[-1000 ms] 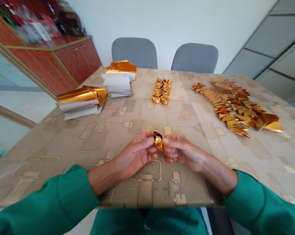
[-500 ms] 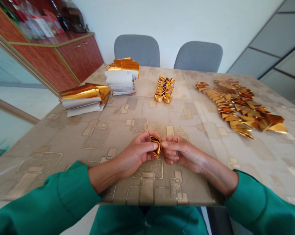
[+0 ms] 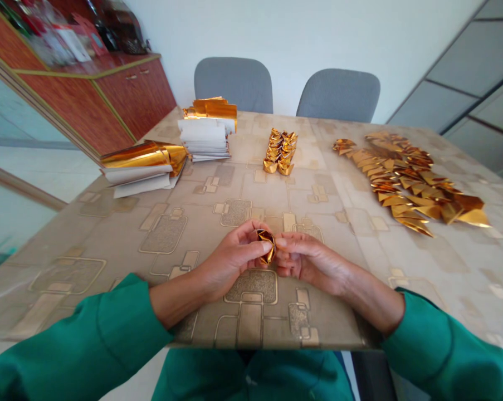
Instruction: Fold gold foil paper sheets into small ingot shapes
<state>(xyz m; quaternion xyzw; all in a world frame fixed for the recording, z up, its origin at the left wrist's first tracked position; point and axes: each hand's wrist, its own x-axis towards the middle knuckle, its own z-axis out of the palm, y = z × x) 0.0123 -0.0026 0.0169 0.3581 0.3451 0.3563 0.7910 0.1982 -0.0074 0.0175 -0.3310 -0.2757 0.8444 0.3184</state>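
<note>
A small folded gold paper ingot (image 3: 267, 253) is held above the near part of the table. My left hand (image 3: 240, 250) pinches it, with the thumb lying across its front. From the other side, the thumb and forefinger of my right hand (image 3: 303, 257) close on its right edge; the other fingers are curled. Finished-looking gold paper ingots (image 3: 279, 151) stand in two tight rows farther back. To the right lies a spread of flat, pointed gold paper folds (image 3: 405, 178).
The patterned tabletop (image 3: 184, 228) carries a stack of gold-and-white paper sheets (image 3: 207, 139) and a leaning stack (image 3: 145, 172) at the left. Two grey chairs (image 3: 233, 83) stand behind it. A reddish wooden cabinet (image 3: 105, 106) is at the far left.
My left thumb has shifted slightly over the front of the paper ingot, and its opening looks a little different. Both hands stay in nearly the same place.
</note>
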